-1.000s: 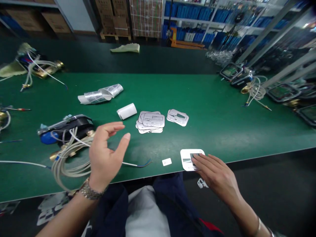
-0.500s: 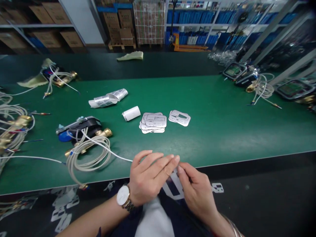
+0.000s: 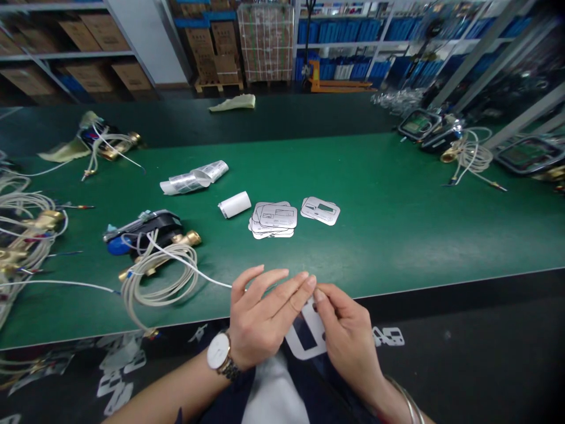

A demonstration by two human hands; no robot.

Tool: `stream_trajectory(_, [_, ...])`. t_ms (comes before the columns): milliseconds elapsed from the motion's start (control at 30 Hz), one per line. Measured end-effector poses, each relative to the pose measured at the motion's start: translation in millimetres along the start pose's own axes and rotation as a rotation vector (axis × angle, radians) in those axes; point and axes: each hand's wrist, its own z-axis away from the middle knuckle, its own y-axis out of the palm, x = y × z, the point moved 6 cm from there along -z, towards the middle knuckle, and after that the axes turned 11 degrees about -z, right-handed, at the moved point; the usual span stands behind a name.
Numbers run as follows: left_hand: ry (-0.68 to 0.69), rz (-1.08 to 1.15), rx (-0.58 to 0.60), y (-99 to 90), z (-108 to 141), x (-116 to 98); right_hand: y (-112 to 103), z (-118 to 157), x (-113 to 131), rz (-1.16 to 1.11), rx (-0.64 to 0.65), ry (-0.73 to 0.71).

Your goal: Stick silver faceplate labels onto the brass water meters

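Observation:
A white die-cut label (image 3: 308,351) with rectangular cutouts hangs tilted below my fingers, in front of my lap. My right hand (image 3: 351,330) pinches its upper edge between thumb and index finger. My left hand (image 3: 267,312), with a watch on the wrist, reaches across from the left. Its long fingers lean together and meet the right fingertips at the label's top edge; its thumb is hidden underneath. On the table beyond lie a stack of printed labels (image 3: 278,219) and a smaller pile of labels (image 3: 321,211).
A white roll (image 3: 235,204) and a curled clear film (image 3: 194,178) lie on the green table (image 3: 397,224). Left stands a brass-fitted meter (image 3: 154,235) with coiled cable; more meters sit at far left and right. Label scraps (image 3: 115,377) litter the floor.
The right hand has shifted slightly left and up, and more of the white label shows between the hands. The left hand has barely moved, its fingers slightly more spread.

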Motion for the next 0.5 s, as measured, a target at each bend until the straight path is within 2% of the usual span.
stream_trajectory(233, [0.026, 0.024, 0.041, 5.8, -1, 0, 2, 0, -1, -0.033, -0.005, 0.063])
stream_trajectory(300, [-0.031, 0.073, 0.045, 4.7, -4, 6, 1, 0, 0, -0.005, 0.001, 0.027])
stream_trajectory(433, [-0.178, 0.197, 0.108, 5.4, -14, 21, 1, 1, 8, 0.07, 0.077, -0.182])
stream_trajectory(500, [-0.143, 0.172, 0.127, 4.2, -17, 21, 2, -1, 3, -0.009, 0.123, -0.12])
